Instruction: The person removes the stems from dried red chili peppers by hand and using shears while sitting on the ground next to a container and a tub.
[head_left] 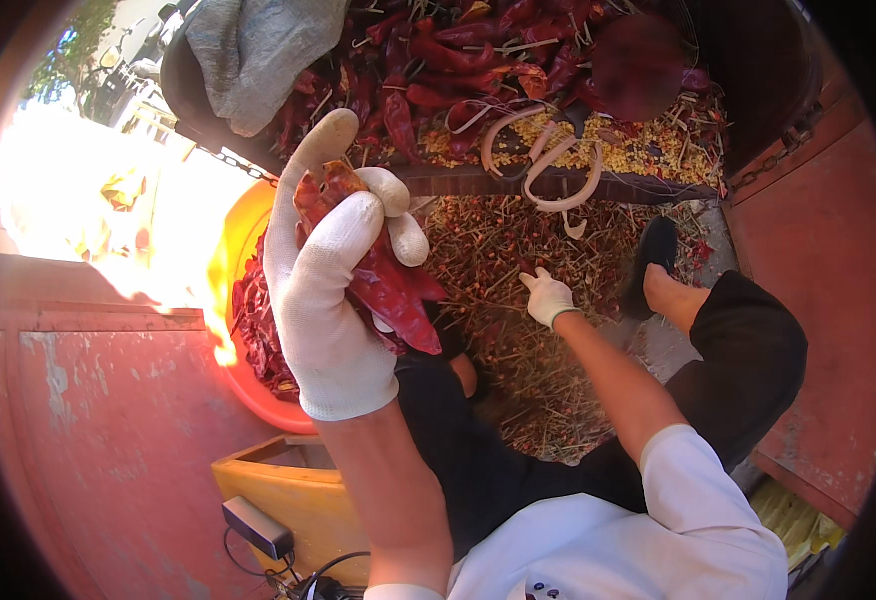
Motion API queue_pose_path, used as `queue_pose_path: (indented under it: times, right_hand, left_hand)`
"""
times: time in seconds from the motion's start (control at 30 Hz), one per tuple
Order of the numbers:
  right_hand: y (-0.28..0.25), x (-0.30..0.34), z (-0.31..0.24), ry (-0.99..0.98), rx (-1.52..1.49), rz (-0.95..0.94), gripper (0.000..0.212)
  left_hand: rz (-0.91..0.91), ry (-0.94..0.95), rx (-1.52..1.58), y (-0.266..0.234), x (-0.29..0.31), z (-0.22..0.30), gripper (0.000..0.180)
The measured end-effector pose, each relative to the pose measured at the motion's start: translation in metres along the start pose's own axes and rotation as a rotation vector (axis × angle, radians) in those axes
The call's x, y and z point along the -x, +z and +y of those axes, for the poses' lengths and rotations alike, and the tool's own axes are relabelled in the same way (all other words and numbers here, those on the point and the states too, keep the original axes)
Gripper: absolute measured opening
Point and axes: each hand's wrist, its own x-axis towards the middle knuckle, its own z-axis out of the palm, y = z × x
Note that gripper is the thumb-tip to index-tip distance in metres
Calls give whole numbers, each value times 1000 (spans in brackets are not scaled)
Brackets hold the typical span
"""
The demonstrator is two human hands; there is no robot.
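My left hand (320, 300), in a white glove, is raised in front of me and closed round several dried red chili peppers (395, 292). Its index finger points up while the others curl over the peppers. Lower and to the right, my right hand (550, 300), also gloved, reaches over the littered floor. Its fingers are drawn together, with a small dark red bit at the tips that is too small to name. Beyond both hands, a heap of red chili peppers (458, 60) lies in a dark container, with yellow seeds (648, 150) along its near edge.
An orange basin (288, 412) of red pepper pieces stands at the left, behind my left hand. Stems and bits (498, 240) cover the floor. Pale curled strips (563, 185) hang at the container's edge. A grey sack (258, 60) lies at upper left. A yellow wooden box (288, 500) stands at lower left.
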Motion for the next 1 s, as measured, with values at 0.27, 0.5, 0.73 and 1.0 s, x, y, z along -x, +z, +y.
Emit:
queue_pose_path:
  times: [0.27,0.5,0.73,1.0]
  right_hand:
    - [13,-6,23,107,-650,210,34]
    - [-31,46,18,140,-1451,404,17]
    - [-77,129,-20,-349,-1670,191,28]
    - [-135,206,-58,-807,-1839,228,28]
  left_hand:
    - [7,60,-7,-7,-2,-1,32]
    - [125,32,-216,2,-2,2,24]
    - [4,-5,-806,2,-3,-2,19]
    - [-276,147,-902,-3,-4,-9,30]
